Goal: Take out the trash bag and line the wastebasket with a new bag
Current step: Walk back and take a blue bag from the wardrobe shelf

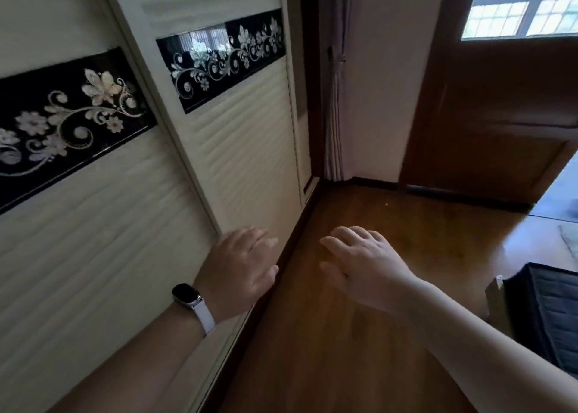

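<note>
No wastebasket and no trash bag show in the head view. My left hand [240, 262] is stretched forward, palm down, fingers loosely apart and holding nothing; a watch with a white strap sits on its wrist. It hovers in front of the lower part of a cream sliding wardrobe door [244, 168]. My right hand [362, 268] is also stretched out palm down over the wooden floor [359, 350], fingers apart and empty.
Cream sliding wardrobe doors with black floral bands fill the left side. A tied-back curtain [336, 100] hangs in the corner. A brown wooden door [488, 115] with a window stands at the back right. A dark quilted box [544, 312] sits at the right edge.
</note>
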Available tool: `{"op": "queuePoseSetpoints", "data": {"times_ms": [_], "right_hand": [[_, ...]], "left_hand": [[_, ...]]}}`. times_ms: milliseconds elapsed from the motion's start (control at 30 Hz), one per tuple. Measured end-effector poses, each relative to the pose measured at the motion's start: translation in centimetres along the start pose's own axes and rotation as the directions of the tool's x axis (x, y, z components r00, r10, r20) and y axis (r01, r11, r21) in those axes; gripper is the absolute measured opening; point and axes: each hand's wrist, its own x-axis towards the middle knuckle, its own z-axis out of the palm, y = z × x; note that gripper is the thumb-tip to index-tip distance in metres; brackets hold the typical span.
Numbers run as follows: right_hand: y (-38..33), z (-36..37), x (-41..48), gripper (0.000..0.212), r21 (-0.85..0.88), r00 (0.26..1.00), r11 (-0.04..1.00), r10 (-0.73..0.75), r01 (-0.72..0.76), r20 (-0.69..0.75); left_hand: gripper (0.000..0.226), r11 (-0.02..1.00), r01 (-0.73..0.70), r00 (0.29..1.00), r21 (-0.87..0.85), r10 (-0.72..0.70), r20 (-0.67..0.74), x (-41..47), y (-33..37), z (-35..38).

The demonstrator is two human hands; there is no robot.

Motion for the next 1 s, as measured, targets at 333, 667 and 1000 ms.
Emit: {"op": "queuePoseSetpoints", "data": {"times_ms": [333,667,1000], "right_hand": [[-0.2,0.8,13.7,0.055,0.046,0.988,0.987,-0.153,0.153,-0.009],[-2.8,-0.7,29.6,0.054,-0.004,0.966,0.967,-0.255,0.255,-0.033],[-7.7,-0.9,42.4,0.054,0.044,0.923,0.950,-0.289,0.310,-0.252]], "left_hand": [[0.047,0.972,0.187,0.982,0.139,-0.180,-0.064,5.0,-10.8,-0.8],[0.045,0.972,0.201,0.937,0.119,-0.155,-0.314,12.4,-24.7,-0.9],[0.038,0.938,0.209,0.805,0.276,-0.005,-0.594,19.4,-33.6,-6.2]]}}
